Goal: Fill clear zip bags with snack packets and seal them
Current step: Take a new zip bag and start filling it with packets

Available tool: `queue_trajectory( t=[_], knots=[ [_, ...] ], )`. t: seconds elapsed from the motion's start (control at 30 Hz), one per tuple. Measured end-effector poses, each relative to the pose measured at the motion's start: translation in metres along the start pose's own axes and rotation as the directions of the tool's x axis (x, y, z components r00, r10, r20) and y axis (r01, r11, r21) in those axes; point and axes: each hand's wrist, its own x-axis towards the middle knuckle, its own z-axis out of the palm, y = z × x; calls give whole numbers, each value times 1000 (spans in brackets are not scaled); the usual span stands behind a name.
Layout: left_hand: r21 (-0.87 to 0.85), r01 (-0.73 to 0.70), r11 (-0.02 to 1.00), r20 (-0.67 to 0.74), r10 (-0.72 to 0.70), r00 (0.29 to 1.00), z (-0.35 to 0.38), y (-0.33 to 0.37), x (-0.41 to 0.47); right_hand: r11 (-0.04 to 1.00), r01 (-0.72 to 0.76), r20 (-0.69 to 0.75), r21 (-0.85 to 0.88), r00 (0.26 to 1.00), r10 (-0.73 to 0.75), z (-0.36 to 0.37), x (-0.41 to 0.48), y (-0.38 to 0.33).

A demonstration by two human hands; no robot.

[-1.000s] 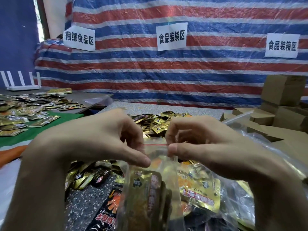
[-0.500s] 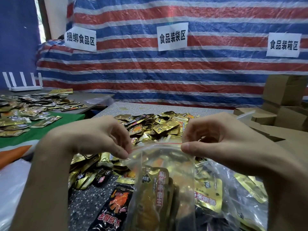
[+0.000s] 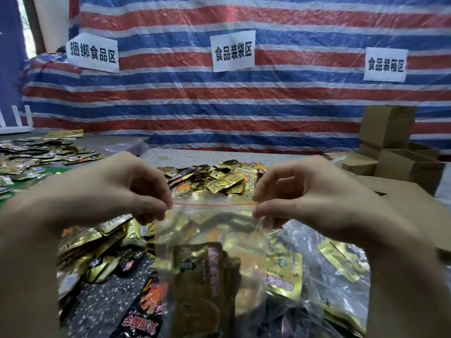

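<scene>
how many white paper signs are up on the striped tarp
3: left sign, middle sign and right sign, all in a row on the tarp. None seems hidden.

Left hand (image 3: 117, 191) and right hand (image 3: 314, 193) pinch zip bag (image 3: 214, 240) corners; packets (image 3: 202, 284) inside

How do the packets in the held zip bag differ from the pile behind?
Bagged packets stand upright inside the clear zip bag; the loose pile lies heaped and scattered on the table. The left hand and right hand pinch the bag's top corners; nothing touches the pile. Both are mostly gold foil.
</scene>
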Motion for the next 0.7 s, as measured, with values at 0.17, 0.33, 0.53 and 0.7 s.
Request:
queue_trajectory(
  t=[0.17, 0.33, 0.53, 0.7],
  knots=[
    [-87, 9, 996, -21, -11, 1000, -9, -15, -2, 997, -65, -27, -31, 998, 64, -1, 3, 8],
    [-14, 22, 1000, 17, -22, 1000, -14, -26, -4, 996, -76, -20, -48, 997, 75, -2, 6, 10],
    [112, 50, 992, 9, -51, 999, -15, -33, -4, 997, -53, 25, -48, 998, 54, -4, 5, 11],
    [140, 141, 980, 52, -150, 987, -17, -43, -7, 996, -83, 87, -43, 992, 86, -7, 1, 12]
  ],
)
